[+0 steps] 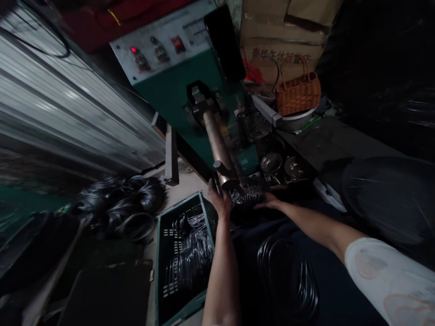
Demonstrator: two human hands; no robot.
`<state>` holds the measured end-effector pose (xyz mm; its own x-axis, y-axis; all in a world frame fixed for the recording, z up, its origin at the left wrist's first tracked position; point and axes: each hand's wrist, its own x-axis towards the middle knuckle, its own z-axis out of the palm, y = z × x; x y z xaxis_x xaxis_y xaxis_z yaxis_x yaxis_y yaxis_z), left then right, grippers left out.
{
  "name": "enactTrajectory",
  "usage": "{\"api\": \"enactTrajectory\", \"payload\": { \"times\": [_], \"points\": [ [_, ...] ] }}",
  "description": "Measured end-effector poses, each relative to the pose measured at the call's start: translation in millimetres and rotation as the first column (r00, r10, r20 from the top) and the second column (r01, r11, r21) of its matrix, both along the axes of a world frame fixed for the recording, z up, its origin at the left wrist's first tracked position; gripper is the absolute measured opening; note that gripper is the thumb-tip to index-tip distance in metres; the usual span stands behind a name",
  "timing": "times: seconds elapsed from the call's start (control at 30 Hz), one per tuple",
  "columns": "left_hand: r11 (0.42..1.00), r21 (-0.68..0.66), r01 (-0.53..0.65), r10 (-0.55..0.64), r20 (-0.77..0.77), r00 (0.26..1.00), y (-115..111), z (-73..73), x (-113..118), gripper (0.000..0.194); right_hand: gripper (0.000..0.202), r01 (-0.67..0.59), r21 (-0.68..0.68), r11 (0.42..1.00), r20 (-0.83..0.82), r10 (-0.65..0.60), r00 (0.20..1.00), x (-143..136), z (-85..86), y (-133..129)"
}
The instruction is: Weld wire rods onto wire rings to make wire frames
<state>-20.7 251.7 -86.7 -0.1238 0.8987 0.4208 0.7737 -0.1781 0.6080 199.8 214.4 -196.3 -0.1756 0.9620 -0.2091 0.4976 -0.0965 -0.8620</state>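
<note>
My left hand [219, 199] is beside the lower end of a metal cylinder [217, 145] that juts from a green machine [163, 95]. Just right of it lies a bundle of shiny bent wire pieces [249, 195]. My right hand [268, 200] touches the right side of that bundle. The fingers of the left hand are partly dark and blurred, so its grip is unclear. More wire loops [285, 276] rest on the dark cloth over my lap.
A green crate [158, 271] holds many wire pieces. Coils of dark wire [118, 203] lie to the left. Behind stand a wicker basket [298, 93] and a cardboard box [292, 31]. A phone [224, 43] is on the machine, and metal cups [271, 162] sit beside it.
</note>
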Motion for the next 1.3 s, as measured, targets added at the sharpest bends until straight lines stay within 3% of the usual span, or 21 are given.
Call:
{"api": "enactTrajectory", "payload": {
  "times": [0.1, 0.23, 0.43, 0.73, 1.13, 1.3],
  "points": [
    [0.999, 0.031, -0.043, 0.043, 0.006, 0.999, 5, 3.1, 3, 0.037, 0.031, 0.033, -0.014, 0.999, -0.029, -0.034, 0.999, -4, -0.1, 3],
    [0.991, 0.030, -0.129, 0.131, -0.062, 0.989, -5, 4.3, 2, 0.029, 0.030, 0.071, -0.046, 0.996, -0.083, -0.075, 0.994, -6, 1.2, 5],
    [0.989, 0.059, -0.139, 0.144, -0.105, 0.984, -18, 8.1, 1, 0.025, 0.028, 0.096, -0.064, 0.993, -0.129, -0.104, 0.986, 0, 4.5, 3],
    [0.986, 0.055, -0.158, 0.162, -0.083, 0.983, -19, -0.6, 4, 0.028, 0.030, 0.045, -0.028, 0.999, -0.154, -0.049, 0.987, 18, 14.6, 4],
    [0.980, 0.009, -0.200, 0.200, -0.024, 0.979, -20, -0.3, 8, 0.025, 0.029, -0.046, 0.009, 0.999, -0.158, 0.047, 0.986, 33, 24.7, 3],
    [0.980, 0.019, -0.198, 0.198, -0.007, 0.980, -19, -0.7, 9, 0.026, 0.025, -0.031, 0.007, 0.999, -0.142, 0.032, 0.989, 35, 28.7, 0]
  ]
}}
